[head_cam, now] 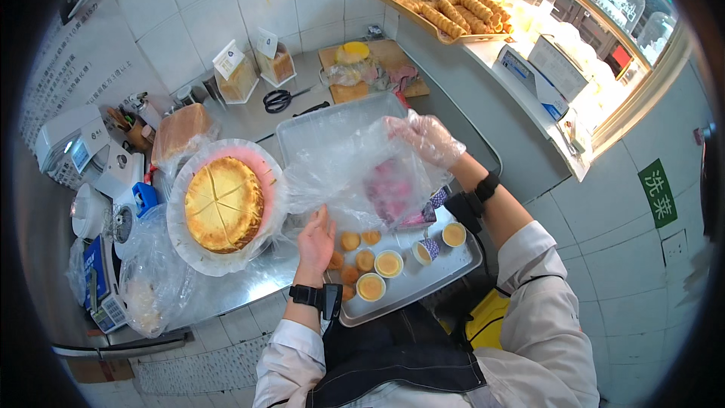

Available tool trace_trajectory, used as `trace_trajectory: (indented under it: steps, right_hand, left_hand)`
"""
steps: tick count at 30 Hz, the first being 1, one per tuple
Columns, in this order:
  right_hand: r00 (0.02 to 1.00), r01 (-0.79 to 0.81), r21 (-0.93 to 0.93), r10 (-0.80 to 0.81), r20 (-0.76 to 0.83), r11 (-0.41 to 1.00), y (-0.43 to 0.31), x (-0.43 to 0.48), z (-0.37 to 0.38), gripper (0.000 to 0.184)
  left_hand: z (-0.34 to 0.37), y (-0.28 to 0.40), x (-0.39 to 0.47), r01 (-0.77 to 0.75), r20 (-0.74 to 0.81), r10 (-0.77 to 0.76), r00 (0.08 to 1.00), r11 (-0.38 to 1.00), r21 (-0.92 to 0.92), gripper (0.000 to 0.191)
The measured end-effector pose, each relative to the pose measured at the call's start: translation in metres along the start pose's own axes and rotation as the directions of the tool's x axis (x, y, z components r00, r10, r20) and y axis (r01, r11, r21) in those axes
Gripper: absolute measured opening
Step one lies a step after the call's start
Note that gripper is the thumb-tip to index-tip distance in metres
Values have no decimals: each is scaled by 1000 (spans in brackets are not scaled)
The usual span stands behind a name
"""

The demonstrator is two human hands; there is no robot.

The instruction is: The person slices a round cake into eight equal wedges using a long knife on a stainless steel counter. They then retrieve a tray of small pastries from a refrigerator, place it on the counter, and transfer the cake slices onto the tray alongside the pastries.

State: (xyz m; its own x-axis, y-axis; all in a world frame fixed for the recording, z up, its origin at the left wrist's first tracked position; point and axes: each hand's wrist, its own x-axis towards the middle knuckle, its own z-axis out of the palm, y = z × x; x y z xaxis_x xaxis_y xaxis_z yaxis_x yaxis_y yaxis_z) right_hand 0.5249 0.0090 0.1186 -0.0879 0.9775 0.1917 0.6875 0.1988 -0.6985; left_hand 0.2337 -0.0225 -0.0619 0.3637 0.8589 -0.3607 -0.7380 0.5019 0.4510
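Observation:
My right hand (430, 139), in a clear thin plastic glove, grips the upper edge of a clear plastic bag (334, 181). Through the film shows a pink and purple item (391, 192), too blurred to name. Below the bag's left part, my bare left hand (316, 241) holds nothing, its fingers pointing up toward the film; whether they touch it I cannot tell. Right of it, a metal baking tray (408, 294) bears several small round cakes (365, 260) and paper-cup cakes (389, 264). One patterned cup (425, 251) lies tilted.
Left stands a sliced round cake (224, 204) on white paper. Behind the bag are a translucent plastic tray (345, 119), black scissors (280, 100) and a wooden cutting board (340, 93). A raised shelf holds a tray of pastry horns (447, 5). Bagged bread (181, 133) sits at the left.

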Motion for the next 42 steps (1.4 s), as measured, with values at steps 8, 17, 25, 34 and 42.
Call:
trace_trajectory:
  steps: [8, 17, 25, 34, 42]
  right_hand:
    - [992, -94, 219, 73, 101, 971, 6, 48, 12, 32]
    - [918, -37, 118, -13, 396, 992, 30, 68, 9, 30]
    - [895, 29, 209, -118, 429, 978, 48, 57, 7, 43]
    - [612, 396, -298, -7, 791, 869, 91, 10, 6, 72]
    - [723, 476, -353, -130, 679, 805, 104, -1, 10, 21]
  left_hand:
    - [38, -1, -1, -244, 235, 73, 969, 402, 883, 89]
    - [113, -62, 39, -212, 271, 263, 926, -231, 950, 69]
    - [133, -89, 78, -256, 284, 286, 915, -134, 957, 19]
    - [136, -86, 69, -319, 283, 362, 888, 43, 947, 13]
    - [141, -83, 57, -307, 213, 440, 872, 152, 940, 14]
